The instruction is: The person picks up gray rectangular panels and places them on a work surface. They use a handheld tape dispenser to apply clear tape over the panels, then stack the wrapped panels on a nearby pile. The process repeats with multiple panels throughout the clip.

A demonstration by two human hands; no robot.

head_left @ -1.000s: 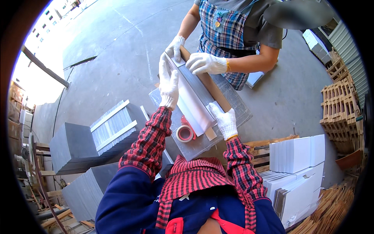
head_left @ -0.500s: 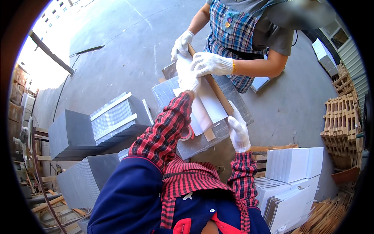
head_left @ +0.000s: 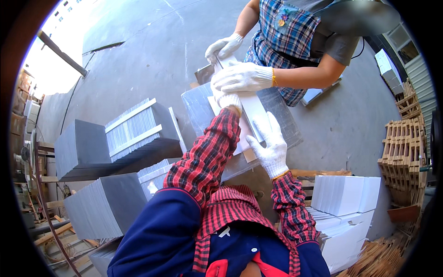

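Observation:
A long white cardboard piece (head_left: pixel 254 113) lies slantwise across a plastic-wrapped grey block (head_left: pixel 291 122). My left hand (head_left: pixel 226 98), in a white knit glove, is at the piece's left side; its fingers are mostly hidden beneath a co-worker's gloved hand (head_left: pixel 244 77). Against the right side of the near end rests my right hand (head_left: pixel 270 150), also gloved, open with its fingers stretched along the edge and thumb apart. The co-worker's other gloved hand (head_left: pixel 224 47) grips the far end. Under the cardboard, a pale sheet (head_left: pixel 242 147) shows.
Stacks of dark grey panels (head_left: pixel 83 150), one with white strips across it, stand at left. White stacked boards (head_left: pixel 339 196) are near right, beside loose wood strips (head_left: pixel 376 261). Wooden pallets (head_left: pixel 401 152) line the far right. The co-worker (head_left: pixel 288 41) stands across the block.
The cardboard's brown edge has turned out of sight, leaving a narrower white face up. My right hand has shifted left and spread its thumb. The co-worker's nearer hand has moved over my left hand.

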